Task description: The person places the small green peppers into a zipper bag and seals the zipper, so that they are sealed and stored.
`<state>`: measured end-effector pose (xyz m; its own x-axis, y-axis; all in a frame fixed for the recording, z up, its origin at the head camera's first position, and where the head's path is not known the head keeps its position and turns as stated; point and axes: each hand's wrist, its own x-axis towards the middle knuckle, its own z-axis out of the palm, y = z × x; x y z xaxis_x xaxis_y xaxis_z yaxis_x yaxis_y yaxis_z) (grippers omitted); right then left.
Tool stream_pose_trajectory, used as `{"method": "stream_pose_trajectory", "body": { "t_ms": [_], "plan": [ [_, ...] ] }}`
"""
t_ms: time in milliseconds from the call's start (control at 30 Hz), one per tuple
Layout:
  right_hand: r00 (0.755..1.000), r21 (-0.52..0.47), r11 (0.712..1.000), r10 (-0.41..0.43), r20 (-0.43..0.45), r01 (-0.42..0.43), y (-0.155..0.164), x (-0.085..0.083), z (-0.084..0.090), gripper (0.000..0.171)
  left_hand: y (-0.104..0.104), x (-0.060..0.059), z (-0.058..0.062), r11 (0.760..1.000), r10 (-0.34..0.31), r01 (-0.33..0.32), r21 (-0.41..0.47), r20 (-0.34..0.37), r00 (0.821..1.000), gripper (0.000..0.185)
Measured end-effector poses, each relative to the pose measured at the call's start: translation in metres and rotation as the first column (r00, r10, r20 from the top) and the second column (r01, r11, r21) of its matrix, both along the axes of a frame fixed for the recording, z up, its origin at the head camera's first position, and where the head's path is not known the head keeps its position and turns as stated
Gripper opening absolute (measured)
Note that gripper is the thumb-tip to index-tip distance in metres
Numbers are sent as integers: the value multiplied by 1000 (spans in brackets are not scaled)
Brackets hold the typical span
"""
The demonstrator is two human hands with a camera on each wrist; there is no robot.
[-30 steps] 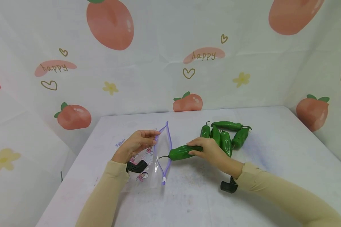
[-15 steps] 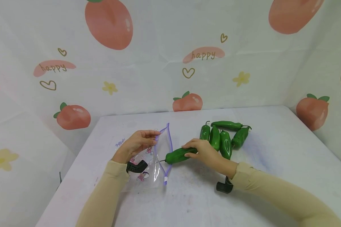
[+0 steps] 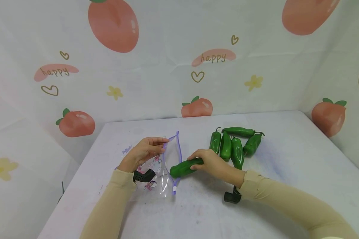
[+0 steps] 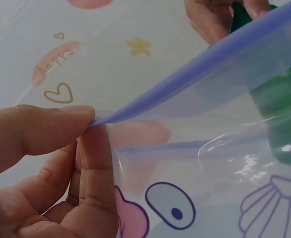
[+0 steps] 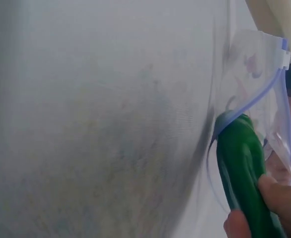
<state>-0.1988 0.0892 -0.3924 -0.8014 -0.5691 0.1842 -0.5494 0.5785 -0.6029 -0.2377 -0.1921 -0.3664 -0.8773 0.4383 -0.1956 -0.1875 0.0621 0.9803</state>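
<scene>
Fingers (image 4: 61,129) of the left hand (image 3: 142,153) pinch the purple zip rim of a clear printed bag (image 3: 158,169), lifting the upper lip so the mouth gapes toward three o'clock. That raised lip, seen close in the left wrist view, leaves a pocket between the two plastic layers, apparently wide enough to take a pepper. The right hand (image 3: 210,162) grips a green pepper (image 3: 183,167) near its blunt end, thumb and fingertips curled round it, with the stem end pointing toward nine o'clock and just crossing the bag's purple edge. In the right wrist view the pepper's tip sits at the rim, part inside. Held lengthwise, it lines up with the opening rather than across it. Four more green peppers (image 3: 231,146) lie clustered on the white desk (image 3: 287,159) at about one o'clock from the right hand, close by but apart from the bag. A peach-print backdrop (image 3: 197,66) stands behind the desk.
</scene>
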Motion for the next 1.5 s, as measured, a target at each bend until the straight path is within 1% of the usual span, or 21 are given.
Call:
{"method": "stream_pose_trajectory", "body": {
  "t_ms": [167, 267, 367, 533, 600, 700, 767, 933, 1067, 1267, 1500],
  "plan": [
    [995, -58, 998, 7, 96, -2, -2, 0, 1, 26, 1, 1, 0, 1000, 11, -11, -3, 0, 1000, 34],
    [992, -91, 996, 12, 125, -1, -2, 0, 2, 28, 1, 1, 0, 1000, 17, -17, -1, 4, 1000, 34],
    [989, -117, 993, 32, 144, -15, -2, -1, 1, 31, 1, 0, 0, 1000, 8, -8, 1, -5, 1000, 39],
    [993, -132, 991, 51, 109, -36, -4, -1, 0, 35, 1, -1, 1, 1000, -1, 1, 10, -13, 1000, 45],
    [996, -125, 991, 54, 77, -44, -6, -2, 0, 35, 1, 0, 2, 1000, 1, -1, 11, -11, 1000, 40],
    [996, -136, 989, 63, 68, -53, -9, -3, -1, 35, 2, 0, 2, 1000, 5, -5, 12, -9, 1000, 33],
    [994, -151, 987, 68, 81, -55, -12, -4, -1, 34, 2, 0, 3, 1000, 10, -10, 10, -8, 1000, 29],
    [989, -185, 982, 62, 136, -36, -21, -3, -3, 28, 2, 0, 2, 1000, -6, 5, -9, -25, 1000, 32],
    [988, -186, 982, 66, 143, -39, -26, -3, -5, 27, 3, 1, 3, 1000, -17, 16, -27, -46, 999, 33],
    [982, -168, 984, 84, 170, -55, -34, -5, -11, 25, 4, 1, 3, 1000, -9, 8, -29, -45, 999, 26],
    [976, -125, 990, 89, 198, -65, -42, -7, -13, 25, 5, 1, 5, 1000, -10, 8, -26, -48, 999, 28]
  ]
}}
